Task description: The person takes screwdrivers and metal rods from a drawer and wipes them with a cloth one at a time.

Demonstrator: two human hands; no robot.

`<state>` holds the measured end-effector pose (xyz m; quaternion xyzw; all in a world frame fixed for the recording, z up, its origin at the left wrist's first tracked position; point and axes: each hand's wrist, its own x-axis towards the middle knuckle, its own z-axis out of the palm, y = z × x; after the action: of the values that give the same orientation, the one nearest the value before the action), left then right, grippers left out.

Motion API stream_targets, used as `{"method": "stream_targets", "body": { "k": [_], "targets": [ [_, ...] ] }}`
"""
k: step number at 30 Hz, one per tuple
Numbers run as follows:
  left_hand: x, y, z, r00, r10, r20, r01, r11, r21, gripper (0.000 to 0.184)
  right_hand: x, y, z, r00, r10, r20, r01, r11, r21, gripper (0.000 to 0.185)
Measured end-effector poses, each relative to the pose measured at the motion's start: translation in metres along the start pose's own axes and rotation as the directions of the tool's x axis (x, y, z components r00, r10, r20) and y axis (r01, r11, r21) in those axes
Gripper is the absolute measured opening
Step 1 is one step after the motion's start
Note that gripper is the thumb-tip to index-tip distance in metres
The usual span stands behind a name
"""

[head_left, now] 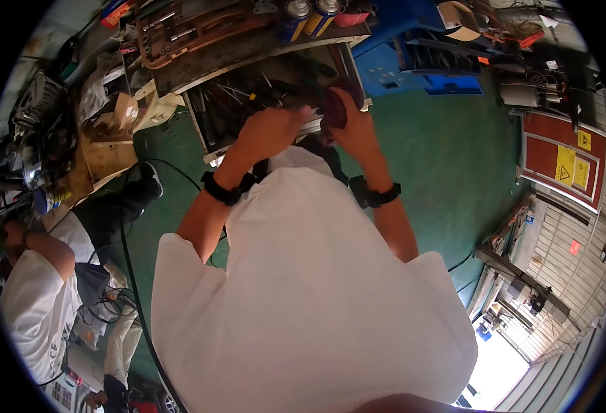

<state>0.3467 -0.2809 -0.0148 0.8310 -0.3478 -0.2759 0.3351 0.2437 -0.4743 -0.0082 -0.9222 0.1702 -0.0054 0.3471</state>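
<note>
My right hand [356, 131] is wrapped round a dark maroon cloth [337, 110], bunched up at the right front of an open drawer. Just left of it, my left hand [270, 132] has its fingers curled, with the tips blurred and pointing at the cloth. What those fingers hold, if anything, I cannot make out. Below both hands is the drawer [194, 118], filled with several screwdrivers [229, 89] and other dark hand tools. Each wrist wears a black band.
Above the drawer, a worktop [207, 65] carries a brown socket-set case [179, 34] and spray cans [296, 15]. A blue cabinet [385, 79] stands to the right. At left, a co-worker [41, 296] sits or crouches near a black cable [128, 268].
</note>
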Motion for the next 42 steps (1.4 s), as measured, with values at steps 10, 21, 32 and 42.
{"method": "stream_targets", "body": {
  "k": [10, 21, 32, 42],
  "targets": [
    [0.009, -0.031, 0.007, 0.983, -0.018, 0.183, 0.09, 0.913, -0.397, 0.071, -0.026, -0.01, -0.006, 0.968, -0.207, -0.144, 0.204, 0.978, -0.038, 0.053],
    [-0.002, -0.056, -0.001, 0.952, -0.19, -0.24, 0.197, 0.98, 0.003, 0.05, -0.046, -0.01, -0.014, 0.875, -0.159, -0.456, 0.169, 0.985, -0.019, 0.053],
    [-0.018, -0.023, 0.003, 0.964, 0.121, -0.237, -0.07, 0.975, 0.212, 0.035, -0.003, -0.015, 0.012, 0.873, -0.487, -0.026, 0.448, 0.821, -0.353, 0.083],
    [-0.035, -0.035, -0.005, 0.982, 0.185, 0.041, -0.185, 0.896, 0.404, 0.028, 0.005, 0.014, 0.043, 0.863, -0.412, 0.291, 0.443, 0.895, -0.045, 0.081]
  ]
}}
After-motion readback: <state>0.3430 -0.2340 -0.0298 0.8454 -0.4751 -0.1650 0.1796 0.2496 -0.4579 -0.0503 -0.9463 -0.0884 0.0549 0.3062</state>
